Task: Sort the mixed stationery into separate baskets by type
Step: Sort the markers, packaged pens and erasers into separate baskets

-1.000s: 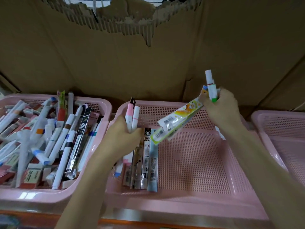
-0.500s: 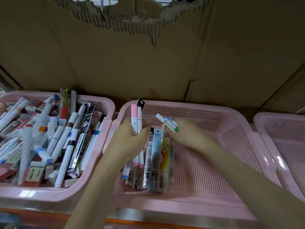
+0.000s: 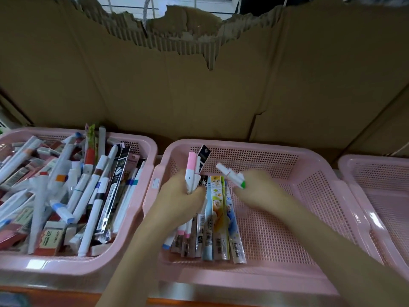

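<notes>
Green-tipped marker [image 3: 231, 175], pinched by right-hand fingers [image 3: 247, 185]

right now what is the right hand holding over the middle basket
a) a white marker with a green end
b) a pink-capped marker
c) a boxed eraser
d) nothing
a: the right hand pinches a white marker with a green end above the middle basket, while the pink-capped marker is in the left hand.
</notes>
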Available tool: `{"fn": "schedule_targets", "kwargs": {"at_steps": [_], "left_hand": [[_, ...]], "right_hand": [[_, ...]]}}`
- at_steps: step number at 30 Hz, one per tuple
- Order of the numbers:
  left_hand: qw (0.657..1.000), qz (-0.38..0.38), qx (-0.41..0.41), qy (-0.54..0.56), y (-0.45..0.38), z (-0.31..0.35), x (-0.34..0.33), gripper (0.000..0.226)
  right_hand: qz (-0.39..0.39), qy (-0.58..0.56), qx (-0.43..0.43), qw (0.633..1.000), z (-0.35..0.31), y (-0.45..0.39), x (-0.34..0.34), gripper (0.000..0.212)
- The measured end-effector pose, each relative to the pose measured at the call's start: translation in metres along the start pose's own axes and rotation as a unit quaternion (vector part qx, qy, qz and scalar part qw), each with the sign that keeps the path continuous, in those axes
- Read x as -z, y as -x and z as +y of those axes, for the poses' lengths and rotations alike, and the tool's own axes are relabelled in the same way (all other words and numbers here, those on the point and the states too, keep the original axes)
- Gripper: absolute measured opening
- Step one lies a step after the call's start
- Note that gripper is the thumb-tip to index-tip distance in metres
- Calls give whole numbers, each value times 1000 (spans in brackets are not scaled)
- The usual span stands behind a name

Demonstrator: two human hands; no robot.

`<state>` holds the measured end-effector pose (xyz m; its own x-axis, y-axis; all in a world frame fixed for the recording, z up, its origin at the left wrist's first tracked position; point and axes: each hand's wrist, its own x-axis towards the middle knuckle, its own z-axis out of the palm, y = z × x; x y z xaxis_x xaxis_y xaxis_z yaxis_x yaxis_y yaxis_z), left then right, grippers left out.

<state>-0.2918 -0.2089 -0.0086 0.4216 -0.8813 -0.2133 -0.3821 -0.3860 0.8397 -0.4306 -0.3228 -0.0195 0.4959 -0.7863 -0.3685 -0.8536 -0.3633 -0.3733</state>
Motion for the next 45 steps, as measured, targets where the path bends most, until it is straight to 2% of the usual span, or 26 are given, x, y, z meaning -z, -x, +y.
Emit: {"fn": "schedule_targets", "kwargs": {"at_steps": [2,4,6,9,15,19,22,26,28,30,33,36,38,41,43,45], "left_hand": [[999,-32,6,1,1,2,-1,13],[997,-73,12,17,3,9,-2,5],[994,-112,1,15,5,14,-4,3],[990,-141,-24,1,7,18,-9,12],[993,-110,-33,-29,5,16,-10,20],[991,-97,-52,-77,3,13,-7,16],[989,-71,-45,-122,2,5,-4,22],[992,-35,-18,-123,-1,1,2,25],[989,-35,-12,-142,-2,4,-2,18],[985,-43,-16,-168,-4,9,-8,10],[977,-43,-18,-206,-5,9,-15,20],[982,-38,-15,-184,-6,6,-16,18],[989,-32,-20,-141,-5,5,-14,12],[995,-26,-42,-82,-1,5,-9,23],[998,-27,-43,-40,2,7,-4,21],[998,-34,-48,-20,4,7,-1,16]], "right_hand": [[96,-127,41,986,0,6,9,27],[134,-260,67,954,-4,15,18,32],[106,-315,72,940,-10,23,22,31],[65,-352,63,931,-13,30,22,26],[193,-306,79,929,-8,24,21,25],[217,-311,59,923,-2,25,29,25],[252,-364,23,896,12,25,40,21],[297,-400,22,867,32,25,58,29],[299,-395,30,868,36,24,60,28],[304,-337,42,890,39,21,59,26],[265,-149,52,951,36,17,53,22],[167,-77,52,982,28,9,36,26],[120,-69,52,989,21,5,24,28],[60,-33,61,996,14,-2,8,17],[28,15,54,998,12,-6,0,12],[7,42,54,998,9,-7,-7,24]]}}
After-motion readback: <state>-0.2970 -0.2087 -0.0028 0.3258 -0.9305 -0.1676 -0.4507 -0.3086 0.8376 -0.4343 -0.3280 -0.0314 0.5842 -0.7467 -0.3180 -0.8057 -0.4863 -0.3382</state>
